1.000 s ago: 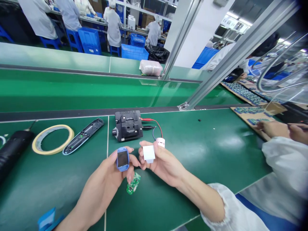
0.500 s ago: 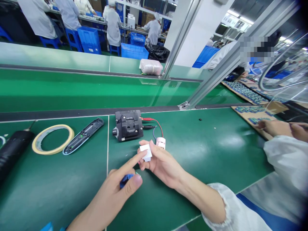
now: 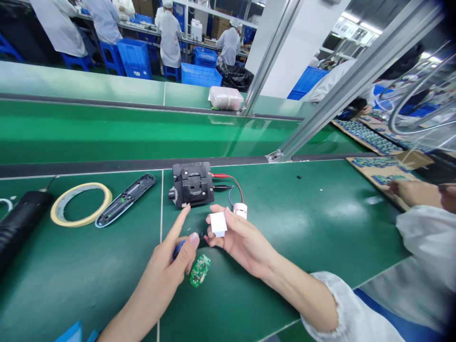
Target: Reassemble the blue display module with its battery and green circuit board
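My right hand (image 3: pixel 245 237) pinches a small white square block (image 3: pixel 218 224) between thumb and fingers, flat face up. Lower left, my left hand (image 3: pixel 169 259) curls round a blue object (image 3: pixel 179 248), mostly hidden by the fingers, its index finger stretched toward a black fixture (image 3: pixel 193 184). Beside the left thumb is a small green circuit board (image 3: pixel 200 270); whether it rests on the table or hangs from the hand I cannot tell. A pink-and-white cylinder (image 3: pixel 240 210) stands behind my right hand, wired to the fixture by a red clip (image 3: pixel 220 175) and a black clip (image 3: pixel 221 187).
To the left lie a long black casing shell (image 3: pixel 125 200), a roll of yellowish tape (image 3: pixel 81 204) and a black tool (image 3: pixel 24 223). A metal post (image 3: pixel 320 104) slants up behind. At right, another person's hand (image 3: pixel 409 192) is by a cardboard sheet of boards (image 3: pixel 377 171).
My left index finger has come away from the white block, and that hand has moved slightly left. The green circuit board now shows beside it. My right hand still holds the block.
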Motion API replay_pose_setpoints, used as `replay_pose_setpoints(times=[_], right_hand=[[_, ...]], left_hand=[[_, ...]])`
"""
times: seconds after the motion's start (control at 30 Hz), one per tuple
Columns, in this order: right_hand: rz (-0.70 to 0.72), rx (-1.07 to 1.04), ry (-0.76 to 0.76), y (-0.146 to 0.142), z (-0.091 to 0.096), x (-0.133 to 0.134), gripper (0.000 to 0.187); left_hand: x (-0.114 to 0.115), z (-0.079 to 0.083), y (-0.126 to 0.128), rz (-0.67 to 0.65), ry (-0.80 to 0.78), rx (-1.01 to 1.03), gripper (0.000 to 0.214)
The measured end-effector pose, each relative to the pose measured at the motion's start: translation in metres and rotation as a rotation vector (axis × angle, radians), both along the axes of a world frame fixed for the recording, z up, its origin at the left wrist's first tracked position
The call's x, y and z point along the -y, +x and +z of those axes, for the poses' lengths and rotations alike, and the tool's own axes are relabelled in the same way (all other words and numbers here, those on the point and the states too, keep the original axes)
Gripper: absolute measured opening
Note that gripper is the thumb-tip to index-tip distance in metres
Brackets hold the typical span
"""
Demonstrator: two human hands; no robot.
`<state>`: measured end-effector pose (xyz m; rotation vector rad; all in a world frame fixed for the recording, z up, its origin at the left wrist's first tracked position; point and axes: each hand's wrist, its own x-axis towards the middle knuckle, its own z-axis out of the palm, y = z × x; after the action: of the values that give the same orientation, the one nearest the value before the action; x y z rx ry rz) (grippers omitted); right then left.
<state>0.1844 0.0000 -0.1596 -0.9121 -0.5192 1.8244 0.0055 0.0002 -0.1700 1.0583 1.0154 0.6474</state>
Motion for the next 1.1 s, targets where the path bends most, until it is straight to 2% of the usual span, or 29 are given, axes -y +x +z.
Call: replay_pose_setpoints(times=[0.1, 0.23, 0.4, 0.57, 0.87, 1.1], right_hand=[[0.022, -0.041, 0.026, 0.000, 0.001, 0.000, 0.042], [0.087, -0.117, 0.082, 0.001, 0.004, 0.000, 0.037], [0.118, -0.113, 0.102, 0.002, 0.007, -0.002, 0.041], [0.063, -0.115, 0.140, 0.004, 0.008, -0.006, 0.040], [0.109, -0.175, 0.175, 0.006, 0.004, -0.005, 0.036], [0.089, -0.111, 0.179, 0.005, 0.004, -0.003, 0.034]], left_hand=[[0.000, 0.011, 0.000, 0.017, -0.152, 0.091, 0.078], [-0.001, 0.022, -0.001, -0.037, -0.358, 0.254, 0.069], [-0.001, 0.019, -0.002, -0.144, -0.537, 0.444, 0.073], [0.000, 0.015, -0.003, -0.108, -0.557, 0.534, 0.074], [-0.001, 0.018, -0.003, 0.046, -0.453, 0.470, 0.061], [0.001, 0.019, -0.002, -0.067, -0.411, 0.261, 0.061]])
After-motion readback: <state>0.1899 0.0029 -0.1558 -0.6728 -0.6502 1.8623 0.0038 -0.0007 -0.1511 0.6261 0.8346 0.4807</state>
